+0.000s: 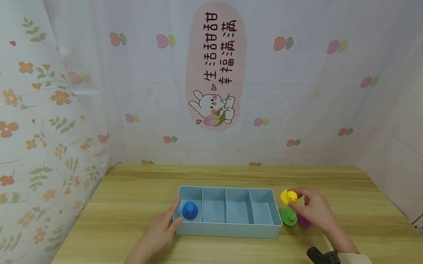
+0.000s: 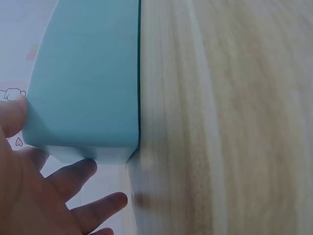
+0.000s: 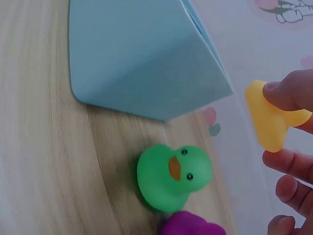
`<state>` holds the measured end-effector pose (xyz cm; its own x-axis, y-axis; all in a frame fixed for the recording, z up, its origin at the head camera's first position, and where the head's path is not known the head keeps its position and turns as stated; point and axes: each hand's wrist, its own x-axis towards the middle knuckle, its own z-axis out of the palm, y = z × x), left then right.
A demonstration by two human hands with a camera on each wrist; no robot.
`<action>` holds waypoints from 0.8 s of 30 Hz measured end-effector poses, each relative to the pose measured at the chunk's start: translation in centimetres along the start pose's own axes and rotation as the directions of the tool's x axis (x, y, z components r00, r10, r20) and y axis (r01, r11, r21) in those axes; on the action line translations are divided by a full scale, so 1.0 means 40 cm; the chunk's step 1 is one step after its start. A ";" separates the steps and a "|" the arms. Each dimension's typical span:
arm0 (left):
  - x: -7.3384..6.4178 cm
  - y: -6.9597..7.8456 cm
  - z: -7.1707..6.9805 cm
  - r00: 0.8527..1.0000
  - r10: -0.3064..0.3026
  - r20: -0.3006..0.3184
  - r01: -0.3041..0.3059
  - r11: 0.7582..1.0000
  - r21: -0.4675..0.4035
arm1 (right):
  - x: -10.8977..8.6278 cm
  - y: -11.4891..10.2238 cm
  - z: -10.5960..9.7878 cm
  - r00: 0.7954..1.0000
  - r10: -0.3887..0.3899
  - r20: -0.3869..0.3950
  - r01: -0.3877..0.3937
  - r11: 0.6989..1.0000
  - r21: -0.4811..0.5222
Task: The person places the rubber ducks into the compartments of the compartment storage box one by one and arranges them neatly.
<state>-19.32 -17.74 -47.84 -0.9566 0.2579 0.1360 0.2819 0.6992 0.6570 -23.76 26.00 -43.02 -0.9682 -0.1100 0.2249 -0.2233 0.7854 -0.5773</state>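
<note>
Right hand [image 1: 313, 209], with the small yellow rubber-like duck [image 1: 289, 198] pinched between thumb and fingers, just beyond the right end of the pale blue, four-compartment plastic tray [image 1: 228, 231]. The tray's long axis runs left to right across the wood-grain surface [image 1: 243, 263], so the duck lies off its short right wall, beside the rightmost compartment; the right hand is much the nearer to that end. Left hand [image 1: 159, 232], fingers loosely spread and grasping nothing, touches the tray's left end, by the compartment containing a round blue duck [image 1: 190, 210]. A green duck [image 1: 288, 217] sits near the tray's right wall. A purple toy [image 1: 303, 221] beside it is partly hidden by the right hand and cut off in the right wrist view; the yellow duck's height above the surface is hard to judge.
</note>
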 end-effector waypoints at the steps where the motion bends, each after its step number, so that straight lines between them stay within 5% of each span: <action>1: 0.000 0.000 0.000 1.000 -0.002 0.000 0.002 1.000 0.000 | 0.001 -0.002 0.003 1.000 -0.008 -0.002 0.008 1.000 -0.003; 11: 0.001 0.001 -0.001 1.000 -0.010 0.006 0.010 1.000 -0.007 | 0.010 -0.028 0.018 0.997 -0.077 -0.010 0.077 0.997 0.005; 24: -0.001 0.007 -0.004 1.000 -0.004 0.005 0.004 1.000 -0.002 | 0.014 -0.051 0.043 0.998 -0.067 0.001 0.067 0.997 0.024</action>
<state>-19.21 -17.66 -47.53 -0.9574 0.2582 0.1295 0.2776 0.6988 0.6592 -24.02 23.27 -43.08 -0.9512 -0.1627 0.2624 -0.2901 0.7615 -0.5796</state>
